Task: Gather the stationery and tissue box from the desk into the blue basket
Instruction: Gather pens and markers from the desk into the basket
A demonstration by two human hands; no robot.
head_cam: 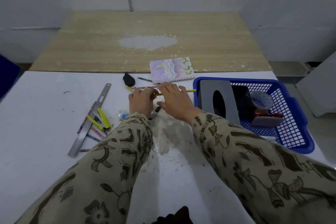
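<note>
The job is looking partly done. On the desk [36, 114], the basket [300, 143] is sitting at the right edge. It is holding the tissue box [211, 92], tilted against its left wall, plus a black item [241, 100], a pink case [265, 121], a round white thing [261, 99] and a red pen [269, 115]. Lying outside and waiting are the notebook [171, 69], ruler [91, 120], stapler [101, 118] and loose pencils [143, 87]. Both hands are meeting over those pencils near the basket: the left hand [141, 102] is curling its fingers onto them, while the right hand [175, 101] is pressing down with straight fingers.
</note>
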